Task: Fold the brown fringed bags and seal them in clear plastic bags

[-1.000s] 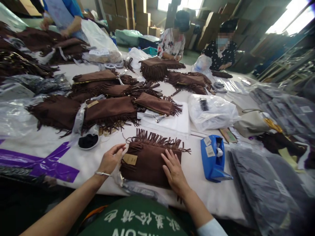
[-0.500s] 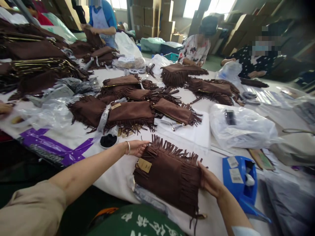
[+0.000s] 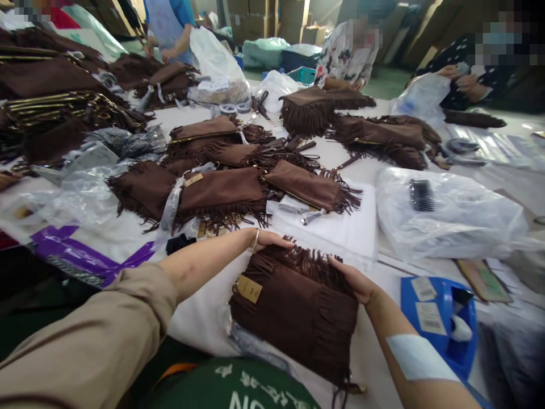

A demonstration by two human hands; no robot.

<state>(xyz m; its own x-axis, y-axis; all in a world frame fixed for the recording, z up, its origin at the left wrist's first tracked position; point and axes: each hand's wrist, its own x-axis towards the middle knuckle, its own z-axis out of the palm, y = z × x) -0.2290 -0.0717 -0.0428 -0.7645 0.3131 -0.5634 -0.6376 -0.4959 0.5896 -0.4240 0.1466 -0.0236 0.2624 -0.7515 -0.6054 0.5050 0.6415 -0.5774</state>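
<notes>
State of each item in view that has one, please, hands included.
Brown fringed bag: lying flat, fringe at far edge
Paper tag: attached, face up
Left hand: at the bag's far fringe
Right hand: at its far right corner
Clear plastic bag: crumpled
Black comb: teeth showing; on or inside the plastic, unclear
Purple tape: stuck down

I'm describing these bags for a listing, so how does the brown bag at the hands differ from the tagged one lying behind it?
The near bag has the left hand and right hand at its far edge; no hand touches the rear bag. The near bag shows fringe along its far edge, the rear bag along its near edge. Both are brown and carry tan tags.
</notes>
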